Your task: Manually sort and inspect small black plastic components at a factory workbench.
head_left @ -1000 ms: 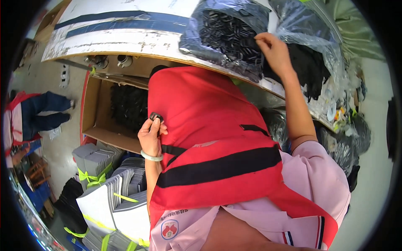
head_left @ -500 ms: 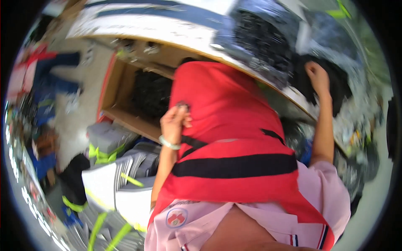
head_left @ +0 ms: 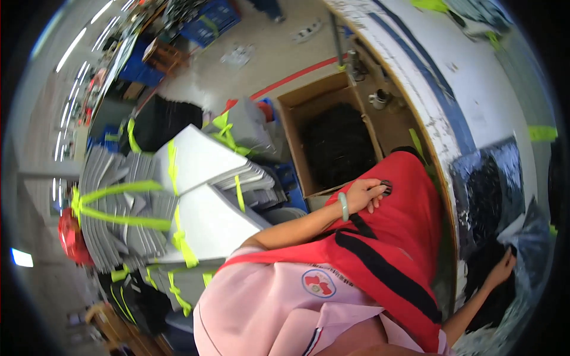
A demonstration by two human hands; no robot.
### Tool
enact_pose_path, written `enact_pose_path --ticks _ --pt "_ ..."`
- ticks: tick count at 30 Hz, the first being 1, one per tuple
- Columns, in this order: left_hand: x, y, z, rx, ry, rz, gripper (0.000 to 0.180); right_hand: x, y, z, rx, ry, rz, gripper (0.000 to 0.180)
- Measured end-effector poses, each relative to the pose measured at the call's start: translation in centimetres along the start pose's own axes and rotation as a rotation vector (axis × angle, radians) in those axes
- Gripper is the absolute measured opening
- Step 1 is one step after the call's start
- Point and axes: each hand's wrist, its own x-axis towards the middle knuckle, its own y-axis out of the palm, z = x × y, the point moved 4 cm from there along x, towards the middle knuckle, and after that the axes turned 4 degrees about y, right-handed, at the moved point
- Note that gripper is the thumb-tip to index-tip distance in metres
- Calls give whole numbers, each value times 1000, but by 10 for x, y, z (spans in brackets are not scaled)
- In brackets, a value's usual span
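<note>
In the head view we have our left hand (head_left: 366, 196) over the red apron (head_left: 409, 219), its thumb and fingertips brought together on a small black piece (head_left: 386, 188); so narrow a pinch suits a thing this little, we judge, and the lap beneath seems a handy place to steady it. The piece sits right at those fingertips and juts past them, pointing away from the wrist with its pale green bracelet (head_left: 343, 206). Its long axis appears to run across the fingertips rather than along them, though it is too small for us to be sure. Our right hand (head_left: 502, 269) lies well apart, beyond the left hand's fingertips, over the dark material (head_left: 482, 261); its fingers are curled, but we cannot tell whether they hold anything. Just past the right hand, on the white table (head_left: 493, 113), a clear bag (head_left: 515, 172) contains black pieces, probably set there to be within easy reach. On the left hand's outer side stands a cardboard box (head_left: 323, 95) with dark contents (head_left: 338, 142), open toward us, likely for the same reason. Farther out, past the left forearm, yellow-green ties (head_left: 122, 219) bind grey-white stacks (head_left: 205, 154), presumably to keep the sheets together.
</note>
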Motion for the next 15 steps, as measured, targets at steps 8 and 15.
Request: enact_pose_path --ticks 8,15 --pt "-9 13 -21 82 57 8 17 38 -51 177 176 -77 -320 30" --pt "-16 25 -26 134 52 28 18 -85 95 338 452 -165 929 21"
